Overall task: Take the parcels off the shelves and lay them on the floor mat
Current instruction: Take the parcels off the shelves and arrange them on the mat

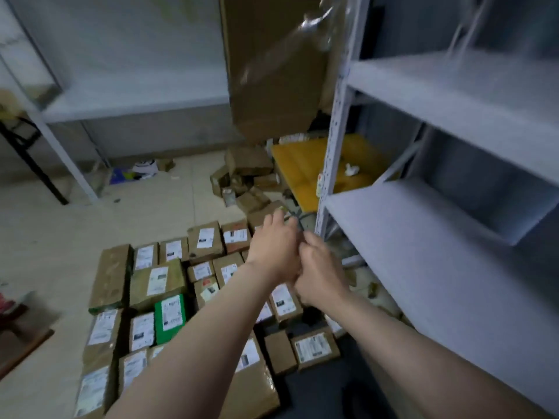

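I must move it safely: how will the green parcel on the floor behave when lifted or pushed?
The green parcel looks boxy with straight edges, so probably stiff. It lies flat, so rolling or tipping seems unlikely. Brown parcels crowd it; pushing may shift them.

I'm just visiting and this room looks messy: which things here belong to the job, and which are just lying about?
Part of the job: labelled parcels, dark floor mat, white shelves.
Just lying about: tall cardboard sheet, yellow pad, shoe by the wall.
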